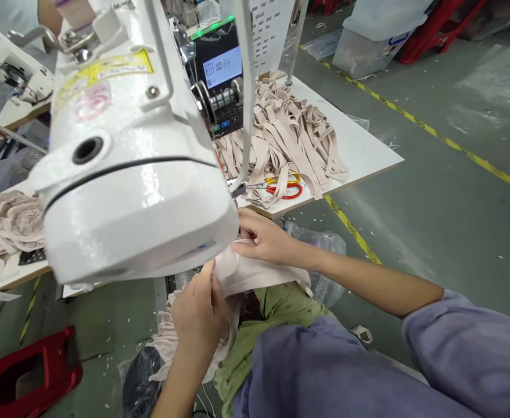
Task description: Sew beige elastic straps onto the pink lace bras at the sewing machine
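Note:
A big white sewing machine (pixel 128 162) fills the upper left and hides its needle area. Just below its head, my left hand (pixel 200 310) pinches the near edge of a pale pink fabric piece (pixel 255 273), fingers closed on it. My right hand (pixel 266 238) lies on the same fabric at the machine's right side, fingers curled and pressing it down near the table edge. The fabric drapes down over my lap. More lacy pink fabric (pixel 168 342) hangs under my left hand.
A heap of beige straps (pixel 285 133) lies on the white table (pixel 359 145) with red and yellow scissors (pixel 285 186) at its front. A control panel (pixel 222 69) glows behind. Pink lace pieces (pixel 6 223) sit at left. Red stool (pixel 24 374), plastic bags, yellow floor line (pixel 433 133).

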A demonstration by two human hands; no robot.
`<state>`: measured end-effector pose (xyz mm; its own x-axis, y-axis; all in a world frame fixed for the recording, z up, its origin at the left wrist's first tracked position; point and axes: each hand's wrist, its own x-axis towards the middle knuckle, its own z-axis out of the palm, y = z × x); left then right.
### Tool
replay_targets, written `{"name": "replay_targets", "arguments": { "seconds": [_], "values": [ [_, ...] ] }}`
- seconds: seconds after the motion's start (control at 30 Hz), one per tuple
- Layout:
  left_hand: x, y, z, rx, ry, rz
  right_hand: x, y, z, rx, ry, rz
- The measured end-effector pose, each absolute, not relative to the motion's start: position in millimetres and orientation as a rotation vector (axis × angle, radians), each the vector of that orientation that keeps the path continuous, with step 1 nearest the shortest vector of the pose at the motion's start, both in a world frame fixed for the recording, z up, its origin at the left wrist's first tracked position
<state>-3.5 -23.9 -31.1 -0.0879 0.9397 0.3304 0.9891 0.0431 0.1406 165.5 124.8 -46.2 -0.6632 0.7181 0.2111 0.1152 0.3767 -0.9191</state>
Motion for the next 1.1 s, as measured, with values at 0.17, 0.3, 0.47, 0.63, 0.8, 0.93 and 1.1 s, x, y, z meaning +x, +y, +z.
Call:
{"name": "replay_targets", "arguments": {
  "seconds": [0.17,0.3,0.47,0.63,0.8,0.93,1.1],
  "values": [
    [-8.0,-32.1,-23.5,-1.899,-2.585,-0.930,177.6,117.6,-53.7,-0.856,-2.032,1.307],
    [-7.2,-41.5,-17.1,-2.008,-2.865,-1.143,193.1,80.7,-49.5,-0.898,-2.193,1.335],
    [-2.0,-67.3,-4.2,-2.473,-2.939,-1.662,203.7,3.4,-30.7,-0.672,-2.038,1.900],
    [-27.8,-98.0,21.0,-1.897,-2.970,-1.631,148.9,-22.8,-35.6,-0.495,-1.762,2.165],
    [-46.7,-108.1,2.4,-2.074,-2.916,-1.111,95.0,-13.9,-79.5,-0.731,-1.011,2.442],
    [-36.4,-103.5,-46.8,-1.743,-2.892,-1.223,101.4,-13.0,-115.1,-0.848,-1.030,2.168],
    [-10.5,-85.8,-93.2,-1.722,-2.959,-1.533,120.3,-16.3,-137.8,-0.770,-1.620,1.615]
  ]
}}
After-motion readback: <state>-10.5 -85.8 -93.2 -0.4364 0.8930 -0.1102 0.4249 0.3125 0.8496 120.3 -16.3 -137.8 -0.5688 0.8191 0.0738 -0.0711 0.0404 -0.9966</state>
